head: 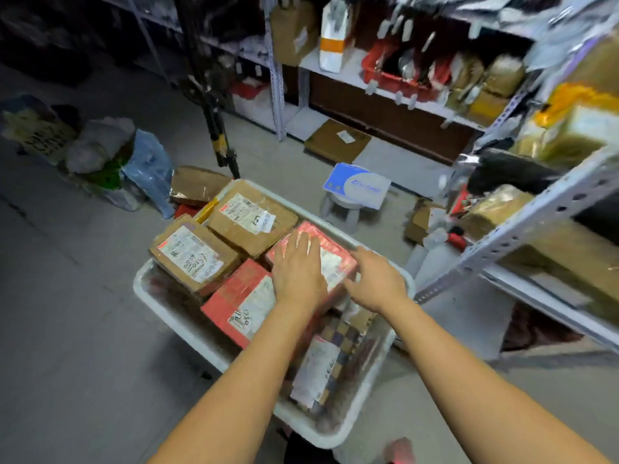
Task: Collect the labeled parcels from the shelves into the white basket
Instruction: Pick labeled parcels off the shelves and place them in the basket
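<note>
The white basket (157,296) sits on the floor below me, filled with labeled parcels. Two brown cardboard parcels (194,254) (249,219) lie at its far left. A red parcel (239,304) lies in the middle, and a checkered wrapped parcel (330,366) at the near right. My left hand (298,272) lies flat with straight fingers on top of a second red parcel (335,256) at the far right of the basket. My right hand (376,279) touches that parcel's right edge; its fingertips are hidden behind the edge.
Metal shelves (522,226) with brown parcels stand at the right, more shelves (345,72) with a red bin behind. A blue-white box on a white stool (356,185), a flat brown box (336,140) and bags (110,159) lie on the floor.
</note>
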